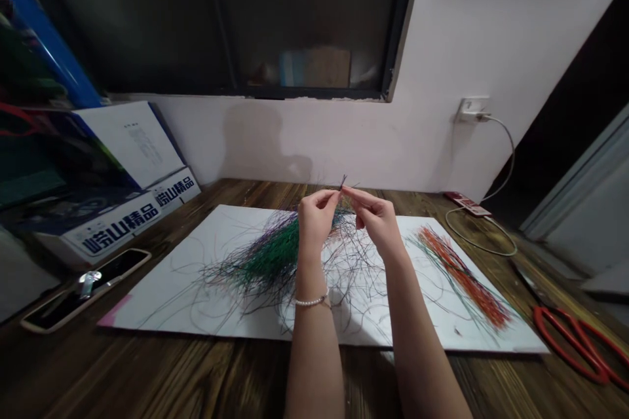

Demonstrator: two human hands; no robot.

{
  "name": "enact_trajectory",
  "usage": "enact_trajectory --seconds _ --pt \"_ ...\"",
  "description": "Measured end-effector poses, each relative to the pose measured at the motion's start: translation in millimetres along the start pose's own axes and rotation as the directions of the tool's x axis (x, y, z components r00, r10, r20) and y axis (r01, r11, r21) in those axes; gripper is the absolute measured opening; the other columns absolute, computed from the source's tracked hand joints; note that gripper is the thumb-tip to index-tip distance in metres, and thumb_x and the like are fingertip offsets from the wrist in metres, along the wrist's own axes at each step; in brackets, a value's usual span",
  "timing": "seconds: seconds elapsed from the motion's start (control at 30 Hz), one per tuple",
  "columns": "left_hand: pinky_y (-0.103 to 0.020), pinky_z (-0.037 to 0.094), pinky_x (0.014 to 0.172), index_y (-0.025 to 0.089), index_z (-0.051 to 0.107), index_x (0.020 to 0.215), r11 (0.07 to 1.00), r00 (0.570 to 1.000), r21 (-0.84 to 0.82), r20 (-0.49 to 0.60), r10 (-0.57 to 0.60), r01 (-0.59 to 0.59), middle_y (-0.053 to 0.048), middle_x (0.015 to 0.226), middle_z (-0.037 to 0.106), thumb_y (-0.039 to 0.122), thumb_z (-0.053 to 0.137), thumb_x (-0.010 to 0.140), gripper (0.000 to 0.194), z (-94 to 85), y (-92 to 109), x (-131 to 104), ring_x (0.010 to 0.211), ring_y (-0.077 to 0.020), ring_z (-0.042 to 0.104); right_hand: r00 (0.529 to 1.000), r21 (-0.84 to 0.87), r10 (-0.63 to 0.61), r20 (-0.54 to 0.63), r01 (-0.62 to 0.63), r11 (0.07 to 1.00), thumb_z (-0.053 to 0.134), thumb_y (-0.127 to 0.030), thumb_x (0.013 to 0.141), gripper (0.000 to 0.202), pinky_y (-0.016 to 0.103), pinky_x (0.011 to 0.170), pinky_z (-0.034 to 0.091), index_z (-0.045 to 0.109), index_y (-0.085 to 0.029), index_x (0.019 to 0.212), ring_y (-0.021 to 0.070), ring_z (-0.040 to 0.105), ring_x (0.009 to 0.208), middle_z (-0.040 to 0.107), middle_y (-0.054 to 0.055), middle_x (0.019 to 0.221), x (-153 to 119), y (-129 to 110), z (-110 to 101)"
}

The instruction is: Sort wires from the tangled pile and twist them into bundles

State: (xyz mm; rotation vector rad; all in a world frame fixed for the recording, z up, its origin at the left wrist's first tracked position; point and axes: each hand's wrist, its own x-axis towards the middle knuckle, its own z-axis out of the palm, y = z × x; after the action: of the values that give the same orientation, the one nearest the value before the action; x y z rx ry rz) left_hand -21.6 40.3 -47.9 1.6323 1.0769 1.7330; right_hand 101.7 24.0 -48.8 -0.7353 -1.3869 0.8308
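My left hand [316,217], with a beaded bracelet [310,302] on its wrist, pinches thin dark strands [343,182] between thumb and fingertips. Right beside it, my right hand [374,215] is closed at the same strands, its fingertips almost touching the left ones. Both hands are raised over a white board [196,314]. A large loose bundle of green and purple strands [275,252] lies on the board, to the left of and behind my left wrist. Tangled dark strands [356,268] spread between my forearms. On the board's right side lies a narrower bundle of orange and green strands [464,275].
Red-handled scissors [572,340] lie right of the board on the wooden table [196,373]. A phone [111,268] with a shiny object on it lies at the left, near boxes [118,226]. A white cable [514,150] runs from a wall socket to a red object [466,203].
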Motion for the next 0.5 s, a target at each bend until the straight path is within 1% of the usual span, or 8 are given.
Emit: enact_trajectory --seconds 0.13,0.2,0.23,0.3,0.37,0.4,0.43,0.5 --pt "-0.032 0.051 0.076 0.013 0.073 0.083 1.0 0.999 -0.015 0.036 -0.017 0.018 -0.01 0.086 0.072 0.029 0.064 0.076 0.019 -2.4 -3.1 0.7 0.08 -0.0204 0.066 0.998 -0.027 0.063 0.012 -0.063 0.998 0.052 -0.021 0.075 0.034 0.021 0.039 0.035 0.073 -0.017 0.102 0.0023 0.041 0.04 0.068 0.009 0.105 0.0 -3.3 -1.1" --pt "-0.032 0.051 0.076 0.012 0.073 0.084 0.999 0.998 -0.025 0.054 -0.025 0.027 -0.01 0.087 0.072 0.03 0.064 0.077 0.021 -3.4 -4.4 1.2 0.081 -0.0208 0.066 0.996 -0.03 0.091 0.019 -0.09 0.995 0.051 -0.02 0.075 0.036 0.021 0.039 0.033 0.072 -0.015 0.104 0.0029 0.041 0.04 0.069 0.007 0.092 -0.7 -5.1 -2.0" --pt "-0.032 0.051 0.076 0.012 0.073 0.084 0.999 0.998 -0.03 0.062 -0.029 0.031 -0.01 0.087 0.072 0.03 0.064 0.077 0.022 -4.0 -4.9 1.4 0.081 -0.0207 0.066 0.994 -0.031 0.102 0.026 -0.101 0.994 0.051 -0.02 0.075 0.037 0.021 0.039 0.032 0.071 -0.014 0.106 0.0036 0.041 0.04 0.068 0.005 0.081 -1.1 -5.8 -2.7" --pt "-0.031 0.051 0.076 0.012 0.074 0.084 0.998 0.996 -0.043 0.08 -0.038 0.041 -0.01 0.087 0.073 0.03 0.063 0.077 0.022 -4.9 -5.3 1.7 0.08 -0.0202 0.066 0.991 -0.044 0.124 0.048 -0.121 0.992 0.052 -0.021 0.076 0.038 0.021 0.04 0.03 0.07 -0.013 0.109 0.0052 0.04 0.039 0.059 -0.001 0.057 -2.1 -6.7 -4.3" --pt "-0.029 0.051 0.074 0.013 0.074 0.082 0.997 0.993 -0.057 0.109 -0.05 0.056 -0.009 0.084 0.073 0.028 0.064 0.076 0.019 -5.7 -5.3 1.6 0.078 -0.0194 0.066 0.987 -0.063 0.143 0.069 -0.139 0.988 0.052 -0.023 0.078 0.038 0.021 0.041 0.028 0.069 -0.013 0.111 0.0063 0.037 0.039 0.046 -0.005 0.042 -3.0 -7.1 -5.9" --pt "-0.028 0.051 0.072 0.013 0.074 0.08 0.996 0.991 -0.065 0.125 -0.057 0.065 -0.008 0.081 0.072 0.027 0.064 0.075 0.017 -5.9 -5.2 1.5 0.076 -0.0188 0.066 0.986 -0.072 0.151 0.078 -0.145 0.987 0.052 -0.024 0.079 0.038 0.021 0.041 0.027 0.069 -0.013 0.111 0.0066 0.036 0.039 0.042 -0.006 0.04 -3.3 -7.1 -6.5" --pt "-0.028 0.051 0.07 0.013 0.074 0.078 0.995 0.988 -0.073 0.141 -0.064 0.075 -0.008 0.079 0.072 0.025 0.064 0.075 0.015 -5.9 -5.3 1.2 0.074 -0.0181 0.066 0.984 -0.078 0.156 0.083 -0.15 0.986 0.052 -0.025 0.079 0.038 0.021 0.041 0.026 0.069 -0.014 0.112 0.0067 0.036 0.039 0.041 -0.006 0.039 -3.5 -7.1 -6.9" --pt "-0.026 0.051 0.067 0.014 0.074 0.077 0.991 0.983 -0.09 0.163 -0.078 0.094 -0.007 0.075 0.072 0.021 0.064 0.073 0.013 -5.5 -6.0 0.8 0.069 -0.0166 0.065 0.983 -0.078 0.16 0.086 -0.154 0.985 0.053 -0.027 0.079 0.039 0.022 0.041 0.026 0.068 -0.013 0.113 0.0067 0.037 0.039 0.047 -0.005 0.043 -3.6 -6.9 -7.3"
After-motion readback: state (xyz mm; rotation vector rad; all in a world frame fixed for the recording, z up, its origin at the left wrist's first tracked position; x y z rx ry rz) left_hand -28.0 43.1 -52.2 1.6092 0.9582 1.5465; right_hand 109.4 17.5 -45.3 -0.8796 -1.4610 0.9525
